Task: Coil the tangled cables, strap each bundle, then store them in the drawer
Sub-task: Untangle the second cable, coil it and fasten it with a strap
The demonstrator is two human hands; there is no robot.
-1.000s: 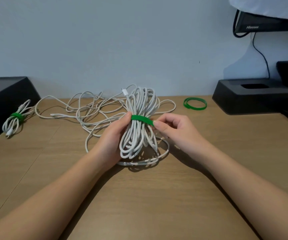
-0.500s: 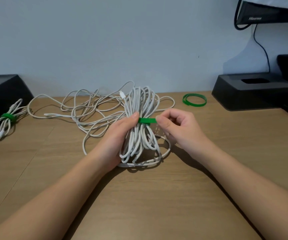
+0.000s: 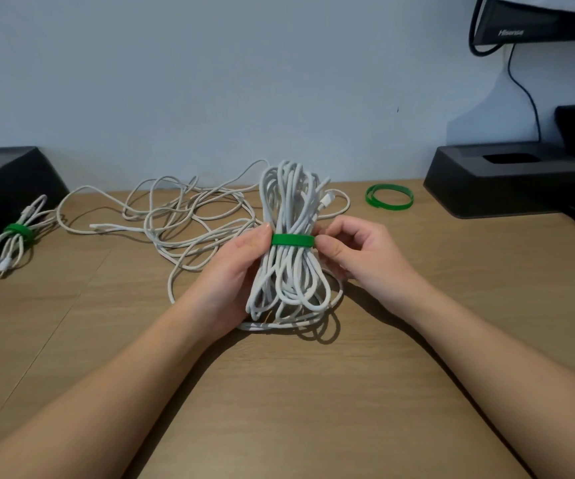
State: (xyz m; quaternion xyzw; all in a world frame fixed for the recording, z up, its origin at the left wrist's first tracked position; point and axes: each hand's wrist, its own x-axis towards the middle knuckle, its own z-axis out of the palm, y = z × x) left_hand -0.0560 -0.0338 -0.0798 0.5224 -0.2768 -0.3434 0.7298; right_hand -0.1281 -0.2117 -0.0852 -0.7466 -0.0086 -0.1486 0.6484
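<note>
A coiled white cable bundle (image 3: 291, 271) stands upright at the middle of the wooden table (image 3: 313, 409), with a green strap (image 3: 292, 240) wrapped round its waist. My left hand (image 3: 234, 271) grips the bundle from the left, thumb beside the strap. My right hand (image 3: 358, 257) pinches the strap's right end against the bundle. Loose white cable (image 3: 182, 216) lies tangled behind and to the left. A smaller strapped bundle (image 3: 14, 236) lies at the far left.
A spare green strap (image 3: 389, 197), rolled into a ring, lies at the back right. A black stand (image 3: 511, 181) sits at the right, a black box (image 3: 6, 188) at the left. A monitor (image 3: 538, 22) hangs at the top right.
The strap's free end has been drawn round and now lies flat against the bundle. Both hands have kept their hold.
</note>
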